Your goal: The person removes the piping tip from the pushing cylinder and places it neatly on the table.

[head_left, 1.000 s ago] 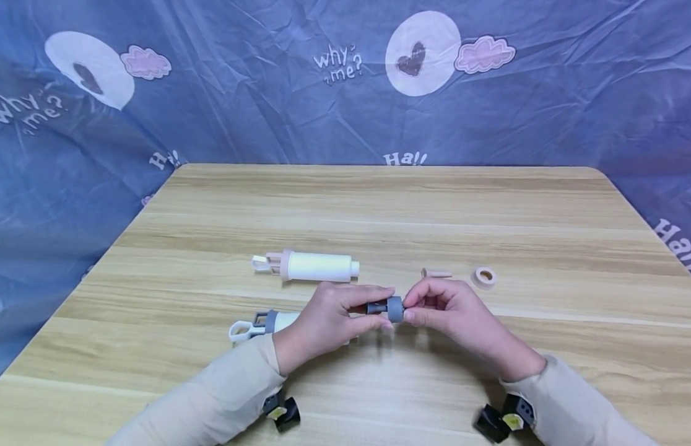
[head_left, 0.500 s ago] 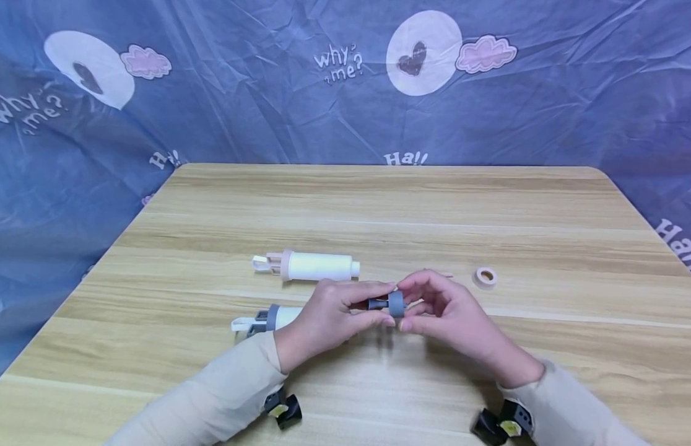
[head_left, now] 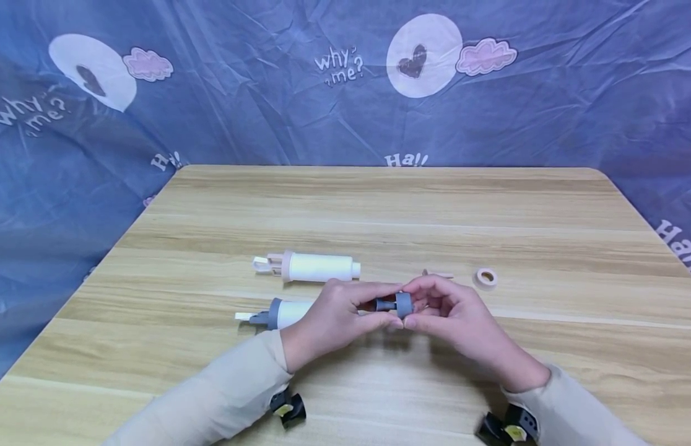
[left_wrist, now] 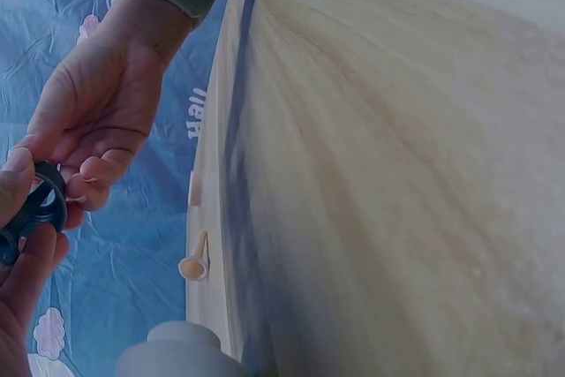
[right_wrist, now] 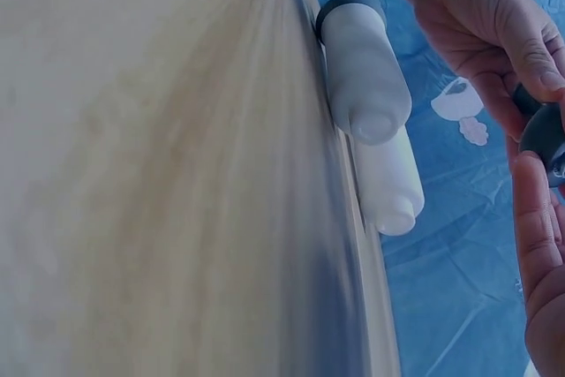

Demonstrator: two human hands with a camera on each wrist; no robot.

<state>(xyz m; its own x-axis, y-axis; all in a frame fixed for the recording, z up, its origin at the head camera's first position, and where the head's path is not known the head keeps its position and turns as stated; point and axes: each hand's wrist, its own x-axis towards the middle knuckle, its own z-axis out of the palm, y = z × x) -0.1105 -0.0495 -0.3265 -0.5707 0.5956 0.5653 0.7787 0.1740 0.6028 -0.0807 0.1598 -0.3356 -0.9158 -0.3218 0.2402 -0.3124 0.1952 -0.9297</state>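
Observation:
Above the table, my left hand [head_left: 340, 317] pinches a dark grey flared stem [head_left: 383, 305] between thumb and fingers. A wide grey ring [head_left: 404, 305] sits at the stem's right end. My right hand [head_left: 456, 313] grips this ring by its edge, thumb below and fingertips above; the left wrist view shows the ring's open hollow [left_wrist: 55, 196]. Behind my left forearm lies a white bottle [head_left: 292, 313] with a grey collar and a white handle, partly covered by that hand. A second white bottle [head_left: 322, 267], with a pinkish collar and white loop handle, lies farther back.
Behind my right hand lies a small pinkish stem [head_left: 439, 274] with a flared end. Right of it is a pinkish ring [head_left: 486, 278]. A blue printed cloth [head_left: 256, 93] hangs behind the wooden table [head_left: 379, 204].
My right fingers have shifted from beyond the grey ring onto its edge. Both hands have moved slightly right with the piece. The grey-collared bottle has rolled, turning its handle edge-on.

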